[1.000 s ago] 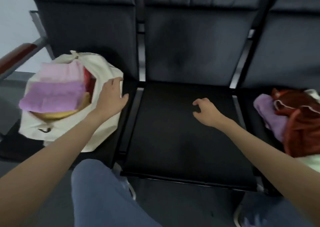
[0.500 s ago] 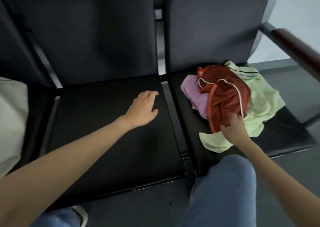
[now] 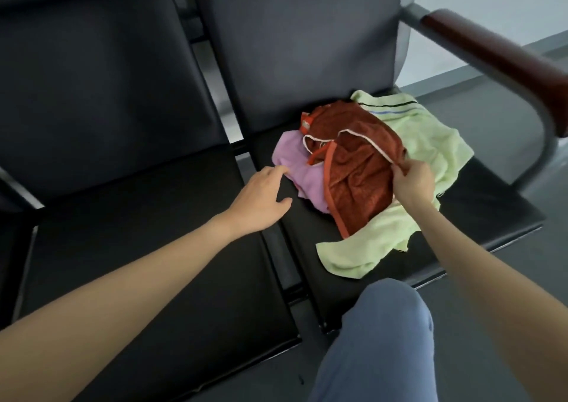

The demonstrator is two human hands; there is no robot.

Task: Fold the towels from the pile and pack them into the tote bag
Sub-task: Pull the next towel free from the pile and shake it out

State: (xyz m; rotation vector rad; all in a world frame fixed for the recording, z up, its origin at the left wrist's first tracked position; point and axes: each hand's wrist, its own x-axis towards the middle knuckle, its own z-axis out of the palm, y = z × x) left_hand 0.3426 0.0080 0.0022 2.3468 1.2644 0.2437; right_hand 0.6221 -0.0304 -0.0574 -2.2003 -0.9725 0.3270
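A pile of towels lies on the right-hand black seat [image 3: 479, 198]. On top is a crumpled rust-red towel [image 3: 356, 168] with a white edge. Under it are a purple towel [image 3: 295, 168] on the left and a pale green towel [image 3: 430, 143] spread beneath. My right hand [image 3: 412, 180] pinches the red towel's right edge. My left hand [image 3: 261, 198] hovers with fingers relaxed over the gap between the seats, its fingertips close to the purple towel. The tote bag is out of view.
The middle black seat [image 3: 147, 248] lies under my left forearm. A grey metal armrest with a dark red-brown top [image 3: 504, 60] curves round the right seat. My knee in blue trousers [image 3: 384, 340] is at the bottom, over grey floor.
My view has swung right, from the tote bag to the towel pile. My right hand has reached the red towel and taken its edge. My left hand has moved right towards the purple towel.
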